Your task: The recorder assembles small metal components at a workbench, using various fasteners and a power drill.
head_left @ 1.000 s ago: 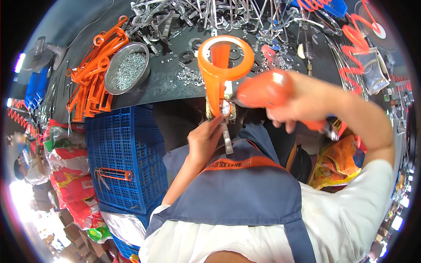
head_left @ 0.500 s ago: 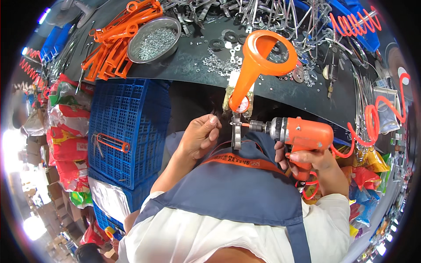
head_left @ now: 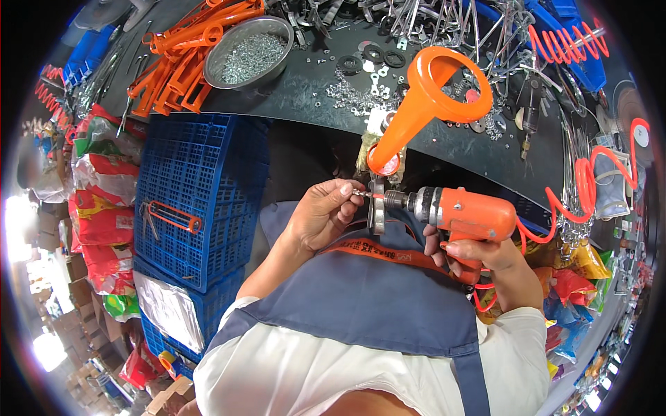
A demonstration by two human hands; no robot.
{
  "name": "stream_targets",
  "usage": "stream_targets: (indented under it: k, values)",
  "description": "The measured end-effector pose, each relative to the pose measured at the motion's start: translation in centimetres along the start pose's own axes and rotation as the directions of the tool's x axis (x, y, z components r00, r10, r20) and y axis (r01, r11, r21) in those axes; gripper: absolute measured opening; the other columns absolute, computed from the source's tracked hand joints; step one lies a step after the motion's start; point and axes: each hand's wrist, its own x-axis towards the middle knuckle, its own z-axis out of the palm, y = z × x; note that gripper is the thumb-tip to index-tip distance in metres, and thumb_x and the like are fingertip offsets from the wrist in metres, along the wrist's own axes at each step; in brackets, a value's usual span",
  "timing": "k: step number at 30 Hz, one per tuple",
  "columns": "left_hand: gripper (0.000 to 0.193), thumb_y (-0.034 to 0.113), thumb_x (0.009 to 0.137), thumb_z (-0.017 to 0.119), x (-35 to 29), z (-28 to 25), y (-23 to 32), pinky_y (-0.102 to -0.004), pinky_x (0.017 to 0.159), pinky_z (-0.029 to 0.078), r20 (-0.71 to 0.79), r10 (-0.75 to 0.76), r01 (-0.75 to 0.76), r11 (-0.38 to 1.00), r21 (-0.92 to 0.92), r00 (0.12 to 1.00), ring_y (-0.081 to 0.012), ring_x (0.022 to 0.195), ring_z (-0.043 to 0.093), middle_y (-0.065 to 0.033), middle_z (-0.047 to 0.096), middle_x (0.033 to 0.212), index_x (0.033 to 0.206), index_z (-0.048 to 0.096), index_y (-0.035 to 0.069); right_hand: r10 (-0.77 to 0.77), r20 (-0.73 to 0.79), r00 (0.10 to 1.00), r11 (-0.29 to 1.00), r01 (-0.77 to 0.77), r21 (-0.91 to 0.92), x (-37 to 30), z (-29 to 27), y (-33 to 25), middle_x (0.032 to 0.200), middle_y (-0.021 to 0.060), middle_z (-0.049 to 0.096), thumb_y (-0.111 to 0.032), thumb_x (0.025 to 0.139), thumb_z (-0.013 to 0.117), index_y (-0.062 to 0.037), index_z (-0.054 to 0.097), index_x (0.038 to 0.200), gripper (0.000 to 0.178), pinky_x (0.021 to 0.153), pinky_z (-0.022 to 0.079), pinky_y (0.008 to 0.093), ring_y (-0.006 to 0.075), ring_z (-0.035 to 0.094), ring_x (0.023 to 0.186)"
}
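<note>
In my right hand is an orange air drill, pointing left, with its bit against a metal bracket. My left hand pinches a small metal fastener just left of that bracket, in line with the bit. Its exact kind is too small to tell. Above the bracket an orange handle-like part with a large ring slants up to the right. Its narrow lower end meets the bracket, close to a worn block at the bench edge.
A metal bowl of screws stands on the dark bench, beside a pile of orange parts. Washers and nuts lie scattered there. Blue crates stand at left. A red coiled hose hangs at right.
My left fingers have come up to the bracket with the small fastener. The drill has shifted slightly left and down, and the ringed orange part appears further right and more tilted.
</note>
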Motion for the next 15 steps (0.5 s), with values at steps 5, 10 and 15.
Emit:
stream_targets:
  k: [5,10,15]
  values:
    - [0.019,0.014,0.093,0.057,0.2,0.3,-0.4,-0.0141,0.057,0.049,-0.015,-0.025,0.023,0.995,-0.093,1.000,-0.0061,0.063,0.056,-0.0071,0.061,0.078,0.100,0.059,-0.004,-0.021,-0.033,0.999,0.998,0.019,-0.063,0.1,0.3,0.5,0.090,0.0156,0.063,-0.006,0.082,0.061,0.0045,0.053,0.112,0.033,0.048,0.052,0.0249,0.0176,0.064,0.074]
    - [0.018,0.016,0.093,0.057,0.3,0.5,-1.4,-0.0152,0.054,0.046,-0.125,0.078,-0.070,0.995,0.066,0.989,-0.0065,0.060,0.055,-0.0056,0.060,0.076,0.096,0.059,-0.001,-0.041,-0.072,0.997,0.962,0.020,-0.273,0.4,1.0,0.7,0.081,0.0100,0.065,-0.005,0.080,0.059,0.0034,0.060,0.098,0.020,0.053,0.052,0.0238,0.0136,0.062,0.063]
    - [0.021,0.021,0.094,0.056,0.5,-0.4,-1.6,-0.0162,0.049,0.044,-0.005,0.237,-0.229,0.943,0.241,0.971,-0.0085,0.055,0.054,-0.0075,0.062,0.072,0.098,0.061,0.001,-0.237,0.108,0.965,0.819,0.258,-0.512,0.6,0.8,0.6,0.076,0.0086,0.066,-0.007,0.077,0.063,0.0022,0.063,0.089,0.015,0.061,0.051,0.0260,0.0141,0.063,0.063]
